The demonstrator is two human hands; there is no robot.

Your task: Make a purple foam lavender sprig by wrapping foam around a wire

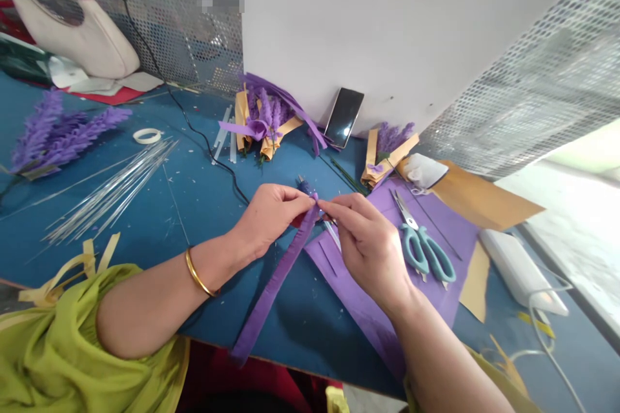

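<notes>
My left hand (271,213) and my right hand (368,245) meet over the blue table (194,206), both pinching the top end of a long purple paper strip (276,284). The strip hangs down from my fingertips toward the table's near edge. A thin wire or stem seems to sit inside the pinch, but it is mostly hidden. Under my right hand lies a sheet of purple paper (436,232) with teal-handled scissors (423,248) on it.
A bundle of silver wires (111,190) and a tape roll (146,135) lie at left, beside purple paper flowers (58,135). Wrapped flower bundles (266,122), a phone (343,117), brown paper (479,197) and a white box (520,268) sit farther back and right.
</notes>
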